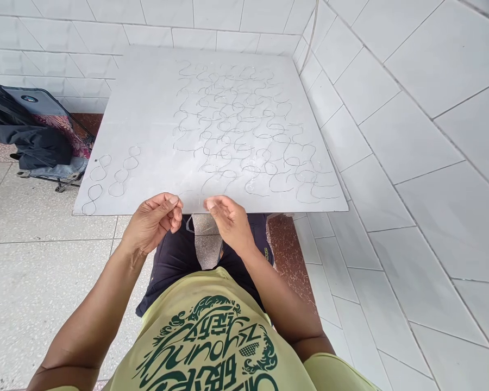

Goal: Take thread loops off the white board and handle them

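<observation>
Head view: the left hand (152,222) pinches thin clear string (189,224) — the right hand (228,220) curls narrow beside it, can't tell if it holds any — just off a big flat white board (138,98) with curly string loops (236,125).

A smooth matt board (146,108) carries glossy strands (121,175) beside glazed tiles (424,136).
</observation>
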A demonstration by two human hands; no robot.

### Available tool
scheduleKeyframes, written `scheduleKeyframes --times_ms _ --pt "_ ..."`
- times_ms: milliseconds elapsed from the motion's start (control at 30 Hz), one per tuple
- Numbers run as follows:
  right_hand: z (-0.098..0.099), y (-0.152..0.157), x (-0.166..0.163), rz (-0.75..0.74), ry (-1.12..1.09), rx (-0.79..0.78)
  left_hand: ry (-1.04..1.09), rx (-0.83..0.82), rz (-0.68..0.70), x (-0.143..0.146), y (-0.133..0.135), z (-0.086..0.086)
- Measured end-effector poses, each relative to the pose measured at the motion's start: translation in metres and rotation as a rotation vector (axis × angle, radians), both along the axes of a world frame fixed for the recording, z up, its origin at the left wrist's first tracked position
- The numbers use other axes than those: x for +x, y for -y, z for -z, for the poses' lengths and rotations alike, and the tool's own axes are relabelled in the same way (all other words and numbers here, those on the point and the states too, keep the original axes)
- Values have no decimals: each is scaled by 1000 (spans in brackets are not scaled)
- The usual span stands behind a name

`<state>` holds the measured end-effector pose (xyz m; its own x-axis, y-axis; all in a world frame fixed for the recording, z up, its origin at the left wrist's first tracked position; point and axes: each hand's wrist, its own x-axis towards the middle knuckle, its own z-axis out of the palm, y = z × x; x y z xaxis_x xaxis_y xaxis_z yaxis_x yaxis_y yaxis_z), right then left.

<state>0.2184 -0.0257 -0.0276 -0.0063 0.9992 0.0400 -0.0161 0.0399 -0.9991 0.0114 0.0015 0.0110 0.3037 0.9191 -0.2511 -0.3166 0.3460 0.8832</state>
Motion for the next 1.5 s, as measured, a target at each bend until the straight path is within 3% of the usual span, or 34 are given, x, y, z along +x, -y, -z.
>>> scheduleKeyframes --times_ms 100,167,333,433,833,1200,1333,1500 --pt "-4 10 7 229 3 79 72 23 -125 4 -1 1" --pt "-2 18 9 253 -89 36 112 33 -195 6 -1 4" --pt "10 31 -7 -83 -367 -153 66 54 -195 9 0 11" --pt "15 33 -22 -201 -457 -189 5 75 -179 9 1 10" --pt "13 30 -36 -317 -545 -269 -162 121 -104 -3 6 8" --pt "17 29 -22 -411 -348 -346 -363 297 51 -32 -1 7" --pt "15 26 -19 -394 -371 -333 -286 284 41 -37 1 10" --pt "11 27 -21 -406 -374 -336 -139 157 238 -29 9 19"
